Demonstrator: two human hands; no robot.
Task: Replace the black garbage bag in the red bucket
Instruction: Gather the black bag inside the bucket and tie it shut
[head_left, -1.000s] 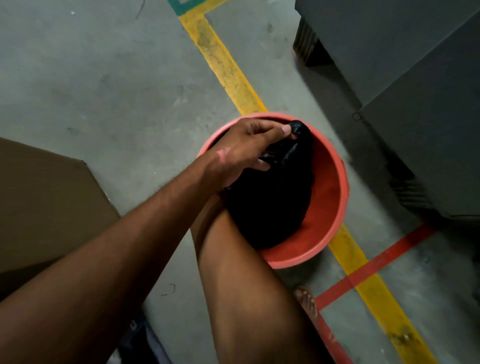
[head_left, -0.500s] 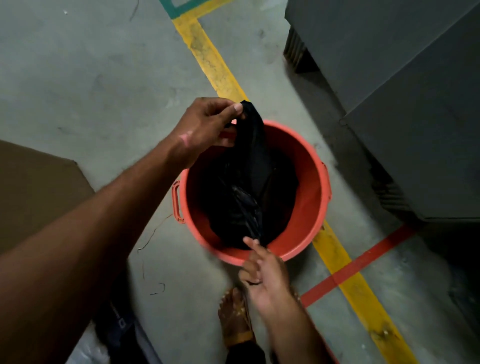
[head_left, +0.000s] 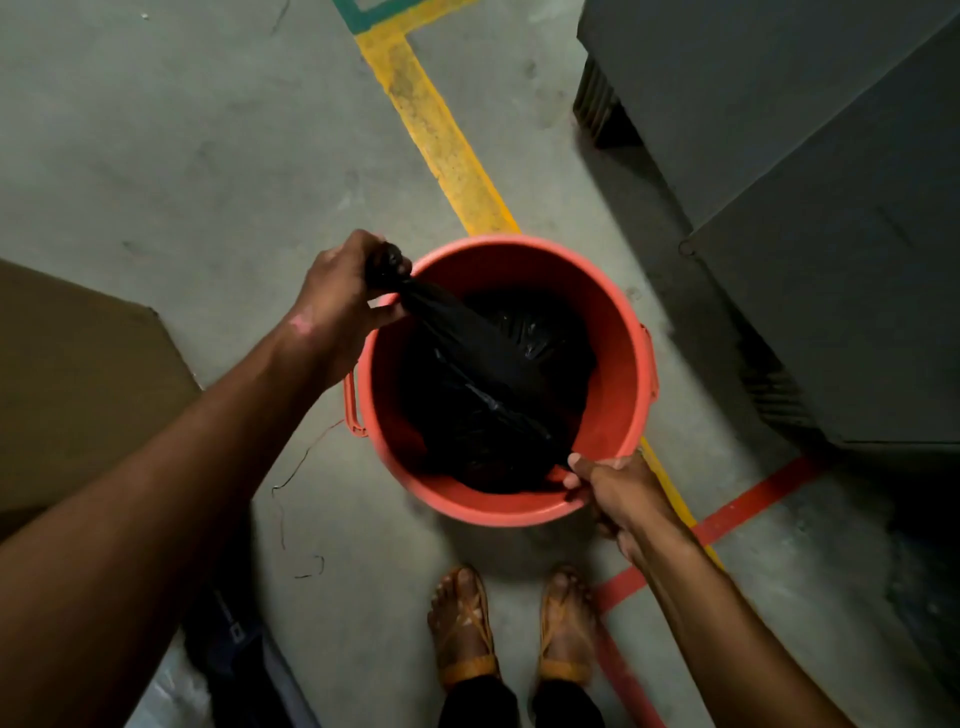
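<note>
Cardboard (head_left: 78, 384) is lying flat at nine o'clock on the concrete floor (head_left: 182, 156) while the left hand (head_left: 343, 296) is gripping a bunched end of the black garbage bag (head_left: 488, 395) over the ten o'clock rim of the red bucket (head_left: 618, 332). Bag is slumping inside, mouth not opened or folded over the rim, so lining looks barely begun. Over at five o'clock the right hand (head_left: 613, 488) is pinching the bag's other end against the rim, fingers curled tight, sandalled feet (head_left: 467, 623) planted below
</note>
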